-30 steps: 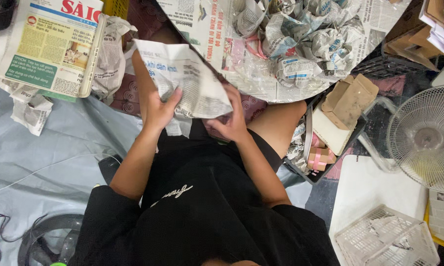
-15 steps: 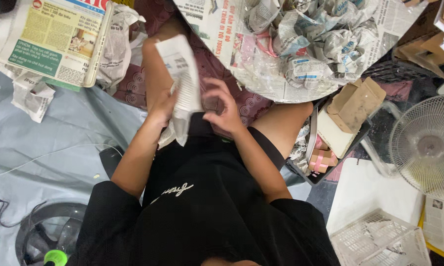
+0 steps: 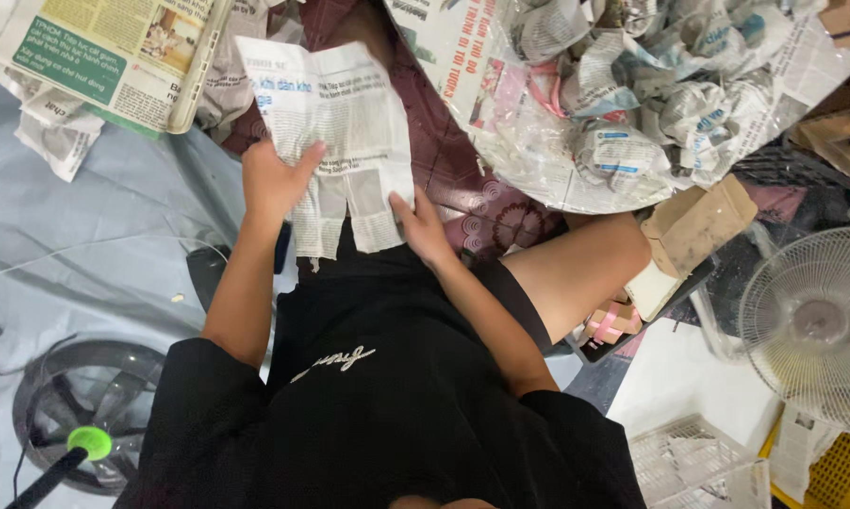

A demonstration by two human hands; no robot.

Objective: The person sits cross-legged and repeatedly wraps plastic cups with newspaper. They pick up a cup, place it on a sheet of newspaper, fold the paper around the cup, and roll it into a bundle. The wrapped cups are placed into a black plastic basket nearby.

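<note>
Around you the floor is crowded: a folded stack of newspapers (image 3: 114, 57) lies at the upper left on the grey sheet (image 3: 85, 236), with a few crumpled scraps (image 3: 57, 141) just beside it, and at the upper right a spread newspaper page carries a heap of paper-wrapped bundles (image 3: 651, 104) under clear plastic. To the right of your bare knee (image 3: 585, 269) sit some brown cardboard boxes (image 3: 698, 221), a white electric fan (image 3: 816, 325) lying tilted, and a white plastic basket (image 3: 689, 462) near the bottom edge. At the lower left a dark fan base (image 3: 85, 415) with a green-tipped stem (image 3: 90, 443) rests on the sheet, and a thin white cable (image 3: 95, 245) runs across the sheet toward your left arm. Nothing lies between your hands and the sheet you are working with. The newspaper sheet (image 3: 335, 132) is spread flat over your lap and the patterned maroon mat (image 3: 481, 203), its lower edge split into two flaps over your black shorts. Your left hand (image 3: 274, 179) grips the sheet's left edge, fingers curled over the top of the paper and thumb hidden beneath. Your right hand (image 3: 420, 226) lies mostly open, fingers extended and pressing on the lower right flap of the sheet, not closed around it.
</note>
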